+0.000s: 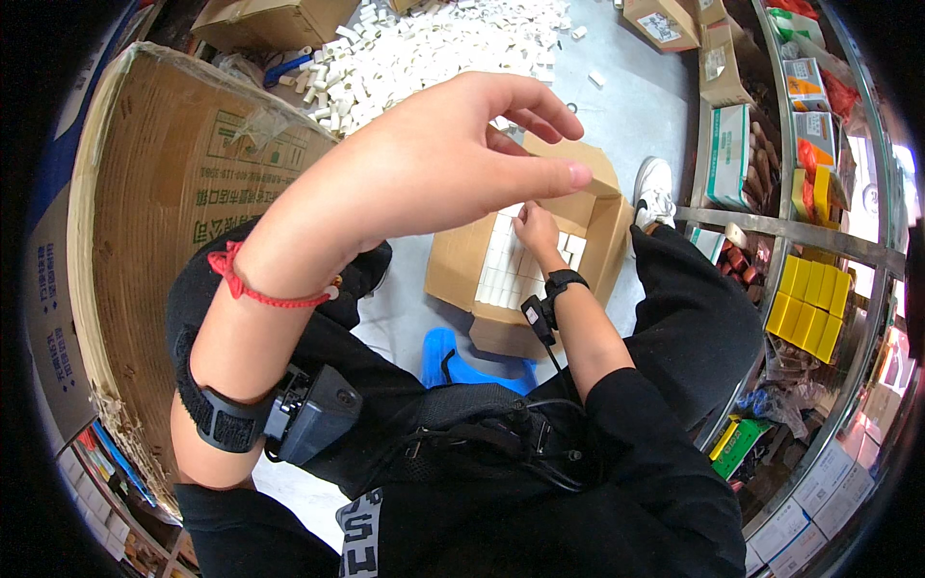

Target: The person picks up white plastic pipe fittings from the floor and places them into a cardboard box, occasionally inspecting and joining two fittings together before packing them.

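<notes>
My left hand (462, 152) is raised close to the camera, its thumb and curled fingers apart with nothing between them. It hides part of the floor and the far left of an open cardboard box (452, 271). Inside that box, short white plastic pipe fittings (498, 278) stand packed in rows. My right hand (538, 230) reaches into the box from its near right side, fingers bent down at the fittings. Whether those fingertips grip a fitting cannot be made out.
A heap of loose white fittings (448, 36) covers the floor beyond the box. On the left stands a large cardboard carton (144, 217). Metal shelving (795, 235) with boxed goods lines the right. A blue plastic stool (437, 354) shows between my legs.
</notes>
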### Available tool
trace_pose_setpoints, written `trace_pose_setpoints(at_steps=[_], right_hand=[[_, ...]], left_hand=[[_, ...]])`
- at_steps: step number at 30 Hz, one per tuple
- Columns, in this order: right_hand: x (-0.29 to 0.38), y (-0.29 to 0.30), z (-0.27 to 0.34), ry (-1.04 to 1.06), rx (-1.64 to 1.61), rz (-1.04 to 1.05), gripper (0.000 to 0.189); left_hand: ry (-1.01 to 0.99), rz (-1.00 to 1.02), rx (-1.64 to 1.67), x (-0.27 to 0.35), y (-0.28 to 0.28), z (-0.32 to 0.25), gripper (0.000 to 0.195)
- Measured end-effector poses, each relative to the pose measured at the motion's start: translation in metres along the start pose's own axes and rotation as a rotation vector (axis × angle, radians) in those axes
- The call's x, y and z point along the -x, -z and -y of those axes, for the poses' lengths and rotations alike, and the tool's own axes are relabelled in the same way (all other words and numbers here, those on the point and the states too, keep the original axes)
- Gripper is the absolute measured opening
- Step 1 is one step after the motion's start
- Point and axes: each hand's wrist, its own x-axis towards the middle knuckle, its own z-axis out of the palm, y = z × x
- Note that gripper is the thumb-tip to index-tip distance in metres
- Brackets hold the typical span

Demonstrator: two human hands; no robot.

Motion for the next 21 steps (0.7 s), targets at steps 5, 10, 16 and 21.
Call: trace_pose_setpoints(at_steps=[5,10,16,21], right_hand=[[0.001,-0.003,-0.002,0.004,-0.033,-0.165,0.014],[-0.002,0.016,0.010,-0.047,-0.131,-0.407,0.021],[-0.024,0.056,0.070,0.230,-0.257,-0.558,0.010],[-0.035,0.039,0.120,0.690,-0.125,-0.215,0.021]], left_hand=[[-0.013,-0.050,-0.020,-0.001,0.001,-0.002,0.036],[0.051,-0.162,0.099,0.003,0.014,-0.008,0.036],[0.279,-0.587,0.574,0.009,0.032,-0.030,0.014],[0.065,-0.478,0.810,0.036,0.053,-0.024,0.035]])
